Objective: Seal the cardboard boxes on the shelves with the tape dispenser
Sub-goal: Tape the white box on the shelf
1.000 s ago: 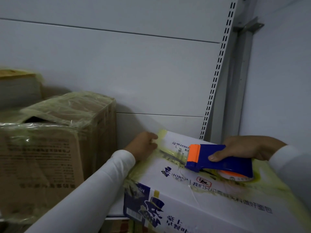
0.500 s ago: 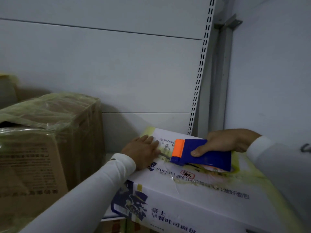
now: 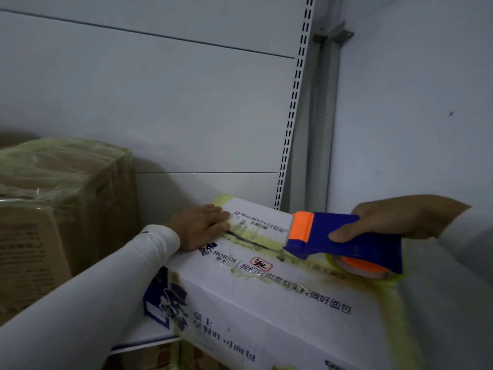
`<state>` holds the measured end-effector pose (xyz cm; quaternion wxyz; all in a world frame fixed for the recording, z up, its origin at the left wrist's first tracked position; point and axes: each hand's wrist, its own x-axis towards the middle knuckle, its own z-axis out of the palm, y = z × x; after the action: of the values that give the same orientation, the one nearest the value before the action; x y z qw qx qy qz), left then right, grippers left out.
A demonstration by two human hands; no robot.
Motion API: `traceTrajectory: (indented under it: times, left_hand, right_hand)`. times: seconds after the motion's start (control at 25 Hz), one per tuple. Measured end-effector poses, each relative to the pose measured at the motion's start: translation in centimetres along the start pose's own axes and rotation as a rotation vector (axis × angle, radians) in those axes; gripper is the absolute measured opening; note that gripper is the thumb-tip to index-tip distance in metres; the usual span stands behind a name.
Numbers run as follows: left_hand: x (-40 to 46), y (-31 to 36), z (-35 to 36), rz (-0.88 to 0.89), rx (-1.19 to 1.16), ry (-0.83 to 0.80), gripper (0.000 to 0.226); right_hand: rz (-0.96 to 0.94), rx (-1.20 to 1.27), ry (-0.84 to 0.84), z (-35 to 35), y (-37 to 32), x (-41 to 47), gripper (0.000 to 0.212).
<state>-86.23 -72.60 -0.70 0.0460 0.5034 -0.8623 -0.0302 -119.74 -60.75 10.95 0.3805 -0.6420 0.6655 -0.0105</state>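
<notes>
White cardboard, the box [image 3: 266,297] lies on the shelf [image 3: 144,340], its top seam already yellowed with tape. Taping that seam looks like the step in hand. The left hand [image 3: 202,225] lies flat, fingers straight, pressing the far end of the seam. The right hand [image 3: 400,218] grips the blue dispenser [image 3: 346,239], thumb curled on its side, orange nose toward the left hand. Next, I judge, the tape needs drawing firmly along the seam and cutting at the edge.
</notes>
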Motion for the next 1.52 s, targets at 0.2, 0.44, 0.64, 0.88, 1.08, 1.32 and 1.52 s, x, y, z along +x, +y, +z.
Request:
traceTrajectory:
  times: [0.2, 0.44, 0.64, 0.88, 1.08, 1.32, 1.52]
  left_hand:
    - [0.8, -0.8, 0.1, 0.017, -0.043, -0.005, 0.054]
    - [1.4, 0.1, -0.1, 0.009, 0.228, -0.063, 0.049]
    - [1.8, 5.9, 1.7, 0.158, 0.163, 0.101, 0.052]
    - [2.6, 5.6, 1.9, 0.212, 0.055, -0.107, 0.054]
    - [3.0, 5.2, 1.9, 0.267, -0.028, -0.092, 0.054]
    - [3.4, 4.8, 1.9, 0.268, -0.055, -0.122, 0.054]
    - [3.9, 4.7, 1.8, 0.282, -0.017, -0.130, 0.062]
  right_hand:
    - [0.052, -0.005, -0.007, 0.1, 1.0, -1.9, 0.060]
    - [0.167, -0.043, 0.034, 1.4, -1.7, 0.9, 0.041]
    - [0.231, -0.060, 0.028, 1.6, -2.4, 2.0, 0.041]
    - [0.204, -0.042, 0.020, 1.1, -1.9, 1.1, 0.045]
    - [0.124, 0.046, -0.002, 0.9, 0.3, -1.4, 0.056]
    - [0.160, 0.052, -0.019, -1.0, 2.7, -2.7, 0.061]
    - [0.276, 0.080, 0.100, -0.6, 9.7, -6.3, 0.093]
